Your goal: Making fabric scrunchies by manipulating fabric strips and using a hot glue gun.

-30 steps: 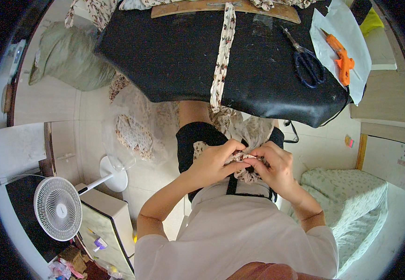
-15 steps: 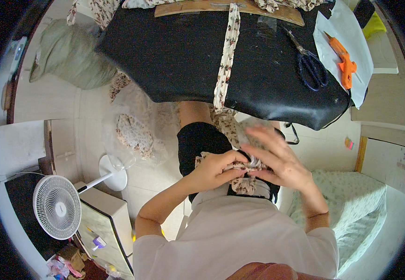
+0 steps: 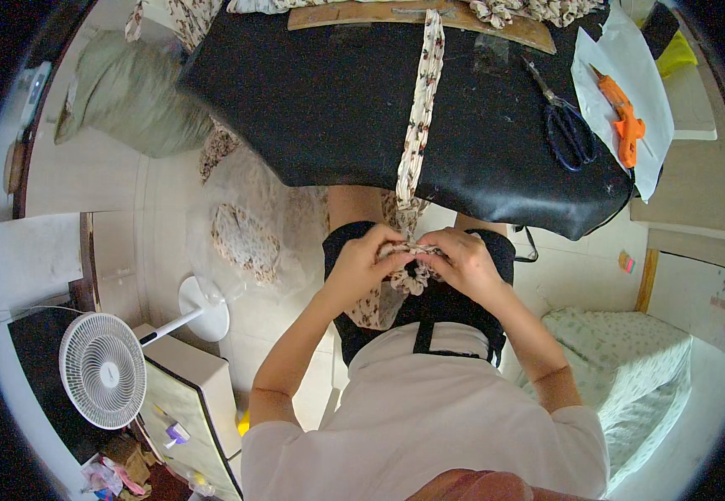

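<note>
Over my lap, both hands pinch a ruffled ring of cream fabric with a brown floral print, which looks like a scrunchie [image 3: 412, 282]. My left hand [image 3: 361, 265] grips its left side between thumb and fingers, and my right hand [image 3: 466, 262] grips the right side close by. The ring's lower part hangs below my fingertips; its upper part is partly hidden by them. A long gathered strip [image 3: 420, 113] of the same print runs down the black-covered table [image 3: 320, 117] and over its near edge toward my hands. More floral fabric [image 3: 369, 312] lies under my left hand.
On the table are dark-handled scissors [image 3: 568, 135], an orange glue gun [image 3: 629, 132] on a white sheet [image 3: 586, 60], a wooden board [image 3: 354, 17] and a heap of ruffled fabric [image 3: 538, 10]. A clear bag with floral fabric [image 3: 245, 242] lies on the floor. A white fan [image 3: 103, 371] stands left.
My right hand, spread and blurred before, now pinches the fabric ring. Both hands have moved up toward the table edge, and the ring's ruffled loop shows more clearly.
</note>
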Available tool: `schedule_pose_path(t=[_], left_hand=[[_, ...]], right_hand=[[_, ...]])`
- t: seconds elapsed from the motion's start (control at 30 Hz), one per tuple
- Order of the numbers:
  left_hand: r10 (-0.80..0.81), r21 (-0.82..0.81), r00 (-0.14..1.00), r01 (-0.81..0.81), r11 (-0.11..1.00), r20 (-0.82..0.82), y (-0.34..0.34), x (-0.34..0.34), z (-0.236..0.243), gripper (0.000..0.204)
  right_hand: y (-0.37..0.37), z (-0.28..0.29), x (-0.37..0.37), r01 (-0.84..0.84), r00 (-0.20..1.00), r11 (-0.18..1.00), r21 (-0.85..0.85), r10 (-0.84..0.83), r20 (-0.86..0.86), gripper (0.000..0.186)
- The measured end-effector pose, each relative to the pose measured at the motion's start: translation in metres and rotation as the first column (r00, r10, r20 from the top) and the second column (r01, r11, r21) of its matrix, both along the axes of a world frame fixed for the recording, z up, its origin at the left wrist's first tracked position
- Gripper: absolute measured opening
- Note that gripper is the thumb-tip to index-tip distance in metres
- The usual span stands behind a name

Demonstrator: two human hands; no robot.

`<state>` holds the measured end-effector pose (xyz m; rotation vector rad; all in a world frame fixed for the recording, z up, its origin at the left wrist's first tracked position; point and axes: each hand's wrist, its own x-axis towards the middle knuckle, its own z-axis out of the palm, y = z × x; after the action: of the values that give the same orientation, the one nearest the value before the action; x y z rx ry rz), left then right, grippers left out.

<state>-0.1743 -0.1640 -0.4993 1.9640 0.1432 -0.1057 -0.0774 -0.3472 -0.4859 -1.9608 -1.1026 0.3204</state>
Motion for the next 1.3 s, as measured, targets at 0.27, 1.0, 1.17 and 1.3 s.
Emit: schedule_pose_path(t=[0.27,1.0,1.17,1.3], left_hand=[[0.356,0.049,0.887,-0.386,0.921,0.292,0.005,0.026,0.017,0.019],[0.278,-0.558,0.946,-0.324,0.764,-0.168,-0.022,0.006,0.042,0.009],[0.292,-0.471,0.954,-0.287,0.834,-0.063,-0.028,0.005,0.043,0.008],[0.303,-0.43,0.953,-0.281,0.858,-0.02,-0.029,0.004,0.041,0.008]], right_hand=[[0.0,0.0,0.001,-0.054,0.998,0.998,0.014,0.053,0.014,0.02],[-0.023,0.031,-0.009,-0.077,0.992,0.981,0.179,0.058,0.109,0.037],[-0.025,0.033,-0.009,-0.07,0.993,0.974,0.214,0.048,0.108,0.04],[-0.025,0.032,-0.008,-0.065,0.995,0.976,0.208,0.047,0.094,0.039]])
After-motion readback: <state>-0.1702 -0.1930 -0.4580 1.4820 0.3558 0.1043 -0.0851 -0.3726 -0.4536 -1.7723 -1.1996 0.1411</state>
